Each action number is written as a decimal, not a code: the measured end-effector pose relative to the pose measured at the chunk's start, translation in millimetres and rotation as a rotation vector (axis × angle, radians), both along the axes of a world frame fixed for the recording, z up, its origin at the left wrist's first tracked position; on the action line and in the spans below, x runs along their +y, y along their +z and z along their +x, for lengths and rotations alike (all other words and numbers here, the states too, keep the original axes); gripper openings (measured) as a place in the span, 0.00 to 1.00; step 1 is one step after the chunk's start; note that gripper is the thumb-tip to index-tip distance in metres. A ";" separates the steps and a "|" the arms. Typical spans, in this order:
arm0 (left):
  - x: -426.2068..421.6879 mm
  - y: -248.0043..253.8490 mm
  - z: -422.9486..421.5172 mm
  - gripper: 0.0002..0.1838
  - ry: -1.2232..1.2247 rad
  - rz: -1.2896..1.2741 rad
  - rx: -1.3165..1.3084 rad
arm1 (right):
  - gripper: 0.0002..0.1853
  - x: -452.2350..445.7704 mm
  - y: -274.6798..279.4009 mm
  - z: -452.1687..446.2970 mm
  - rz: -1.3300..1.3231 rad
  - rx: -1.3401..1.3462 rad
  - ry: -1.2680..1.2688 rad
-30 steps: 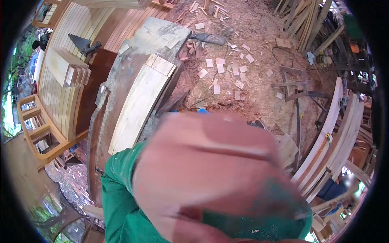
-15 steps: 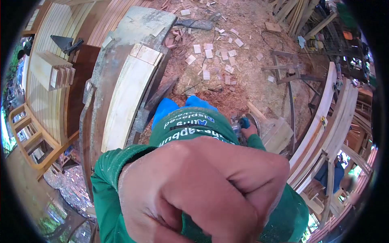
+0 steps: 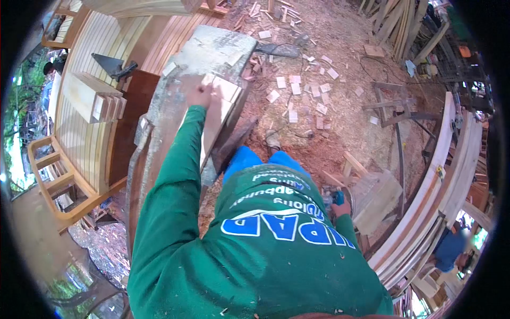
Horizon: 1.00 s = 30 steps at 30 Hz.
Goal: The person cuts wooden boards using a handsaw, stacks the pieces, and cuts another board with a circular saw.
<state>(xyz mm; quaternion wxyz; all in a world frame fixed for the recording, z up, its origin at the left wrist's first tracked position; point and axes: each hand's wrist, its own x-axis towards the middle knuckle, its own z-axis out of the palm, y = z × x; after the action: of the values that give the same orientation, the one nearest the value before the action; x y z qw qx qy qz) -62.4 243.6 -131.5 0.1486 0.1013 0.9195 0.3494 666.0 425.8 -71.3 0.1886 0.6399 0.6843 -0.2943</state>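
My left hand (image 3: 199,97) reaches out to the workbench and rests at the far end of a pale wooden board (image 3: 215,117), beside a short cut block (image 3: 227,89) at that end. Its fingers are blurred, so their grip does not show clearly. Low at my right side, my right hand (image 3: 343,208) is closed around the teal handle of a circular saw (image 3: 336,198). Much of the saw is hidden by my green shirt and sleeve. Next to it stands a wooden block (image 3: 378,202).
Offcuts (image 3: 295,87) and sawdust cover the ground ahead. Slatted furniture (image 3: 79,138) with stacked boards (image 3: 95,98) stands left of the workbench (image 3: 212,45). Long planks (image 3: 425,196) lie on the right, where another person (image 3: 450,249) is bent down. A cord trails on the ground.
My left hand has moved from close in front of the camera out to the board's far end. My right hand still holds the saw at my side.
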 end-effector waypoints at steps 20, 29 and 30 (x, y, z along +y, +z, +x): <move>-221.0 -28.6 -169.3 0.21 0.518 -0.190 0.012 | 0.24 -183.0 41.8 43.0 0.006 0.015 -0.485; 25.6 -4.2 -178.2 0.28 -0.354 -0.911 0.057 | 0.31 -206.3 63.8 7.1 0.076 -0.015 -0.450; 55.7 -1.3 -159.5 0.29 -0.477 -0.952 0.058 | 0.32 -206.4 67.4 1.6 0.074 0.021 -0.458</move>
<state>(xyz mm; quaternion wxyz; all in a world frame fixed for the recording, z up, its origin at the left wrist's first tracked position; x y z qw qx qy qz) -221.9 299.3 -132.8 0.2281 0.2383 0.9315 -0.1531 667.6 219.4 -3.9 0.0859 0.7819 0.5334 -0.3109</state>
